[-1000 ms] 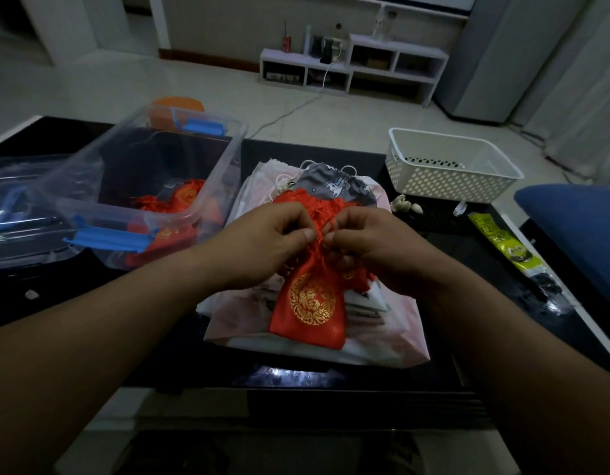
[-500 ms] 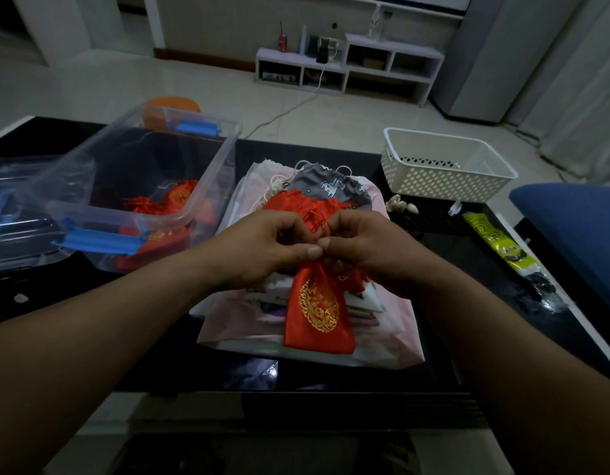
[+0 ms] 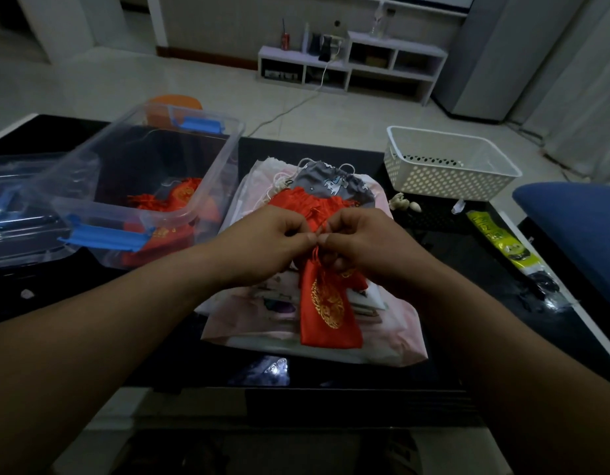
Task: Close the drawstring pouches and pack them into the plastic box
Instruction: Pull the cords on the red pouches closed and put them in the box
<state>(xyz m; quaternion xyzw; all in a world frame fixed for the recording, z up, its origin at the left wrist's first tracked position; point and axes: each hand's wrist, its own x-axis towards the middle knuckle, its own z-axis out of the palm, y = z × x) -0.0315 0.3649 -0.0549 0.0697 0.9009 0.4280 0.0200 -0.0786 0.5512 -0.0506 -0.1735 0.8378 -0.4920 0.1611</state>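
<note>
A red drawstring pouch (image 3: 327,310) with a gold emblem hangs over a heap of pouches at the table's middle. My left hand (image 3: 272,241) and my right hand (image 3: 358,245) meet thumb to thumb at its gathered neck, both pinching the red cord there. Behind my hands lie more red pouches (image 3: 307,202) and a grey printed pouch (image 3: 334,181). The clear plastic box (image 3: 152,214) with blue latches stands at the left and holds several red pouches (image 3: 173,197).
Pale pink and white bags (image 3: 392,341) lie under the heap. A white perforated basket (image 3: 444,162) stands at the back right, a yellow-green packet (image 3: 499,240) beside a blue cushion (image 3: 577,228). The box's clear lid (image 3: 19,207) lies at far left. The table is glossy black.
The pouch's neck has been drawn tighter and its body has narrowed and swung to hang below my right hand. Both hands stayed together at the cord.
</note>
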